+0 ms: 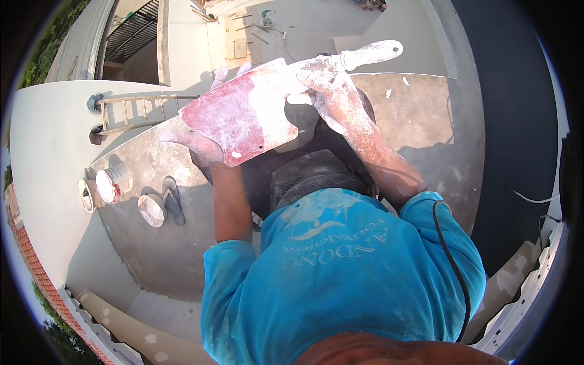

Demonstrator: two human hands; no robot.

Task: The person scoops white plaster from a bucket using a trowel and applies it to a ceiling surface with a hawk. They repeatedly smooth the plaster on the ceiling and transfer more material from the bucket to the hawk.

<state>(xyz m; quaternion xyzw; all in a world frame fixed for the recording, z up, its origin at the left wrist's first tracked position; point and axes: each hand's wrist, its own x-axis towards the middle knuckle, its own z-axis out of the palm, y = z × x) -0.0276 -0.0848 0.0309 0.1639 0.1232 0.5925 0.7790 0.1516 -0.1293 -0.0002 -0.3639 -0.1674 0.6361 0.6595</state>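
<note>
A pinkish-red flat plastic putty board [222, 115], smeared with white putty and curved at its right edge, is held up in front of me. My left hand [204, 145] grips its left side, thumb out along the near edge, fingertips showing past the far edge. At its far right lies a putty knife with a white-caked handle [372, 56] pointing to the upper right. My right hand [328, 94] is closed around the knife near the neck. White coating covers both hands, and where the knife's blade ends against the board is hard to make out.
On the grey floor at left stand a white bucket [114, 184], a smaller pail [152, 210] and a dark sandal [173, 201]. A wooden ladder [146, 111] leans by the white wall. Beyond the floor's far edge, a lower level holds wood pieces and another bucket [267, 22].
</note>
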